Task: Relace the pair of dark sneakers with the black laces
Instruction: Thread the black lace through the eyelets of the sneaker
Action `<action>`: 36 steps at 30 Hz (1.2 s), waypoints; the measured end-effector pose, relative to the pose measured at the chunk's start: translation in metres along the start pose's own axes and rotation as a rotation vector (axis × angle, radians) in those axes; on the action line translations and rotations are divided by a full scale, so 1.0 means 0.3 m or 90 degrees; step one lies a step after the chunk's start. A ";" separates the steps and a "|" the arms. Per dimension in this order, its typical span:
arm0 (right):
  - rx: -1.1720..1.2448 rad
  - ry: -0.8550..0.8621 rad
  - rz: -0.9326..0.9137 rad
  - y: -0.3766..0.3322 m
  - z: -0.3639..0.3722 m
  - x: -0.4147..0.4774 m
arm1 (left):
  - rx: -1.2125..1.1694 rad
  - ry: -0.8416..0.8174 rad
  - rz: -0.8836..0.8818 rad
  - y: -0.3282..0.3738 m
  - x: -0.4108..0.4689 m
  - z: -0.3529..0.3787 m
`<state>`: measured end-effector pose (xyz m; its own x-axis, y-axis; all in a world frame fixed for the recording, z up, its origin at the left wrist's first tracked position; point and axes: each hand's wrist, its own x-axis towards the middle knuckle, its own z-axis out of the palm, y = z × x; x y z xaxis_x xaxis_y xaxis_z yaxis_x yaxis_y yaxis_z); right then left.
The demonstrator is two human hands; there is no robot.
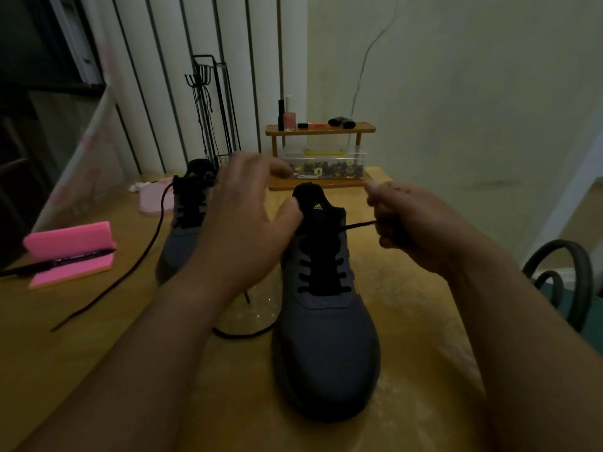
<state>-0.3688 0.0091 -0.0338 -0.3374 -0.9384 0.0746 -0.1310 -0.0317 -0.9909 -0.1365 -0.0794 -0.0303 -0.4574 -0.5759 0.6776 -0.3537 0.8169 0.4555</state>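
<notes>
**Near sneaker part-laced — lace end held in right hand**

Head view: the near sneaker [326,337] is stood upright at the middle of the table [98,337], toe toward the near edge. Its lower eyelet rows are seen crossed by the black lace [357,227]. One end of that lace is drawn taut from the upper right side of the lacing into the right hand [414,223], whose fingers are curled tight round it in a fist. More lace is seen looped on the table left of the shoe, partly hidden under the left forearm.

The left hand [248,216] is held over the shoe's collar — thumb pressed against the left edge of the tongue, the other fingers spread and loosely bent, nothing gripped by them.

The far sneaker [186,236] is set beyond and left of the near one, partly hidden behind the left hand. A loose lace [143,256] is trailed from it toward the near left of the table.

A pink case [68,252] with a pen [81,257] laid in it is placed at the left edge. At the far edge a wooden shelf [319,128] is stood, with a clear box [326,161] under its top tier. A wire rack [212,109] is seen left of the shelf.
</notes>
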 end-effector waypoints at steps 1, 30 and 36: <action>0.026 0.018 -0.008 -0.011 0.001 0.001 | -0.002 -0.014 0.026 0.019 -0.006 0.013; -0.127 -0.252 -0.093 -0.064 0.007 -0.069 | -0.097 -0.076 0.050 0.068 -0.038 0.079; -0.149 -0.248 -0.060 -0.060 -0.045 -0.064 | -0.134 -0.127 0.002 0.072 -0.031 0.067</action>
<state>-0.3727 0.0322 -0.0158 0.0550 -0.9959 0.0719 -0.3661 -0.0871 -0.9265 -0.1562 -0.0569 -0.0384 -0.6166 -0.5507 0.5626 -0.1839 0.7956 0.5773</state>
